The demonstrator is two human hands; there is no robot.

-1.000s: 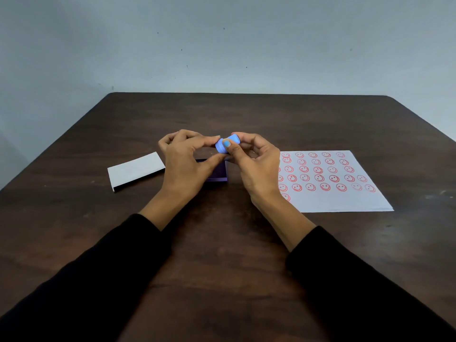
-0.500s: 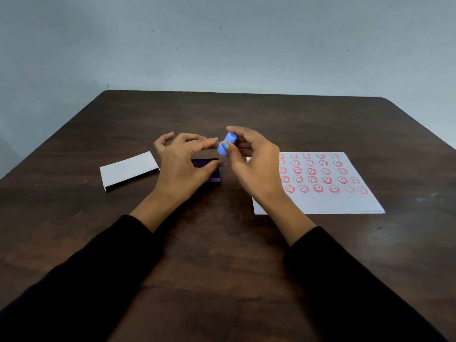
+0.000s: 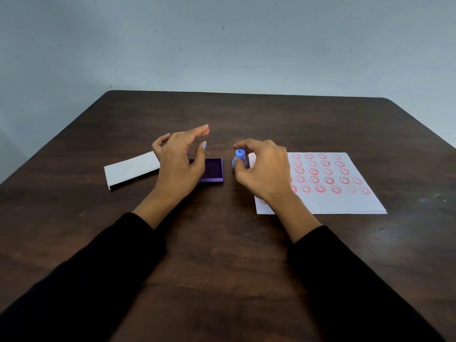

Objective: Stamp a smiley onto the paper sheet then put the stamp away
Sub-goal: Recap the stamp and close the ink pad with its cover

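A small blue cylindrical stamp [image 3: 239, 155] is pinched upright in the fingertips of my right hand [image 3: 262, 169], between the ink pad and the paper. The white paper sheet [image 3: 328, 201] lies to the right, covered with rows of red smiley prints. My left hand [image 3: 180, 160] hovers with fingers spread over the left part of the open purple ink pad [image 3: 213, 170], holding nothing. Whether the stamp touches the table I cannot tell.
A white lid [image 3: 132, 169] with a dark edge lies left of the ink pad. Everything sits on a dark brown wooden table [image 3: 222, 255] against a pale grey wall. Black sleeves cover both forearms.
Both hands held the stamp together above the ink pad. The left hand let go and opened; the right hand carried the stamp down and to the right, beside the paper.
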